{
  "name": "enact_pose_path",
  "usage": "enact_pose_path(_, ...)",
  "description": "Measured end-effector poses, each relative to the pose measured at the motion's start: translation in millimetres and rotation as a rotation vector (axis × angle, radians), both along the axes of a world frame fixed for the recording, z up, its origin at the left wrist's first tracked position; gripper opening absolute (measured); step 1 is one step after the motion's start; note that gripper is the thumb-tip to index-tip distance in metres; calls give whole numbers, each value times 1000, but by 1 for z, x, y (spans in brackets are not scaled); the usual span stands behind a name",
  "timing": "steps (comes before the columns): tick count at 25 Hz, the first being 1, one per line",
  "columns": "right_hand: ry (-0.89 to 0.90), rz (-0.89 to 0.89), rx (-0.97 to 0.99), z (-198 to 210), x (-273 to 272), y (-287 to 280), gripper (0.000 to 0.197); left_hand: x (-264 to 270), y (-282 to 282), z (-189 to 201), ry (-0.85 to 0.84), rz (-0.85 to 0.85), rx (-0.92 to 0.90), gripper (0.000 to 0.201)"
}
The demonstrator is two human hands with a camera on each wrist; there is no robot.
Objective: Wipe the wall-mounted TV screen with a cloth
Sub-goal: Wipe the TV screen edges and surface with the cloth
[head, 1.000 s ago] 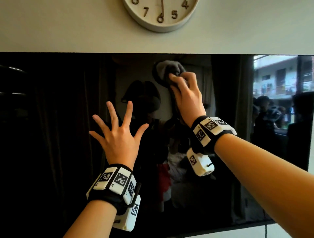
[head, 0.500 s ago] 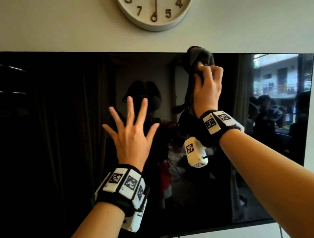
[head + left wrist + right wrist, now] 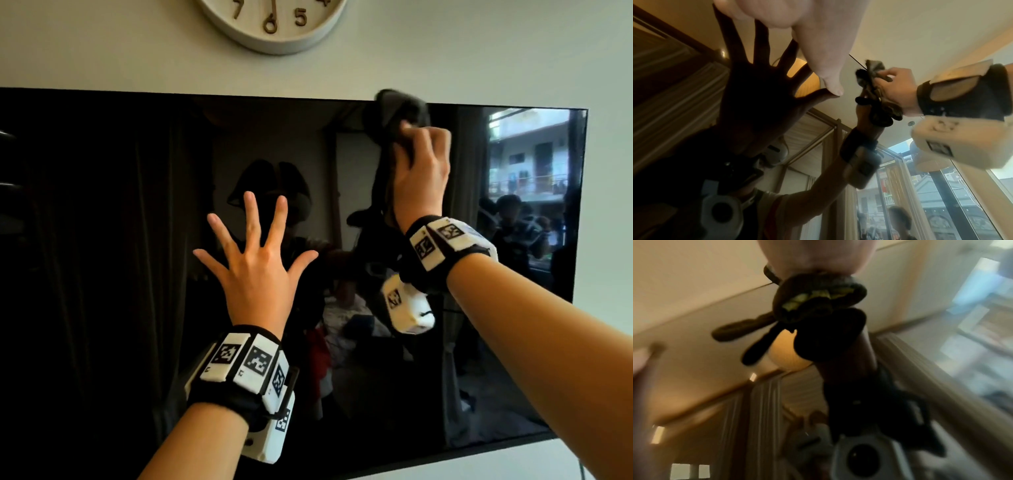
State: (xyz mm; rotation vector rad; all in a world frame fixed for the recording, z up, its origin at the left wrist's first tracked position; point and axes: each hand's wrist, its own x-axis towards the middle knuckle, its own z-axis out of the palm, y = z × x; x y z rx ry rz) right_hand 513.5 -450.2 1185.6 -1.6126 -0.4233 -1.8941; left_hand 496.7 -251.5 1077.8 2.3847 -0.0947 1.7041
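The black TV screen [image 3: 102,240] hangs on a pale wall and mirrors the room. My right hand [image 3: 421,171] grips a bunched dark grey cloth [image 3: 400,109] and presses it to the glass at the screen's top edge, right of centre. The same cloth [image 3: 871,73] shows in the left wrist view, crumpled in my right hand [image 3: 894,87]. In the right wrist view the cloth [image 3: 818,293] is a dark wad under my fingers. My left hand [image 3: 255,260] has its fingers spread wide and lies flat on the screen near the middle; its thumb tip [image 3: 832,87] touches the glass.
A round white wall clock [image 3: 274,24] hangs just above the TV. The TV's right edge [image 3: 582,205] meets bare wall. The screen [image 3: 920,194] reflects windows, curtains and people behind me.
My right hand has swept the cloth up and to the right, from the upper middle of the screen to its top edge. My left hand has stayed spread on the glass.
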Motion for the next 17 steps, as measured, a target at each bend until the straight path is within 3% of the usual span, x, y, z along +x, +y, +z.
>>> enact_pose_path(2, -19, -51, 53, -1, 1, 3, 21, 1, 0, -1, -4, -3, 4, 84)
enact_pose_path(5, -7, -84, -194, -11, 3, 5, 20, 2, 0, -1, -8, -12, -6, 84)
enact_pose_path(8, -5, -28, 72, 1, 1, -5, 18, 3, 0, -2, -18, -35, -6, 83)
enact_pose_path(12, -3, -104, -168, -14, 2, 5, 19, 1, 0, -3, -4, -56, -8, 81)
enact_pose_path(15, -3, -57, 122, -4, 1, -10, 19, -1, -1, -1, 12, -67, -12, 81)
enact_pose_path(17, -1, -94, 48, -10, 3, -7, 19, -5, -8, 0, 16, -100, -55, 80)
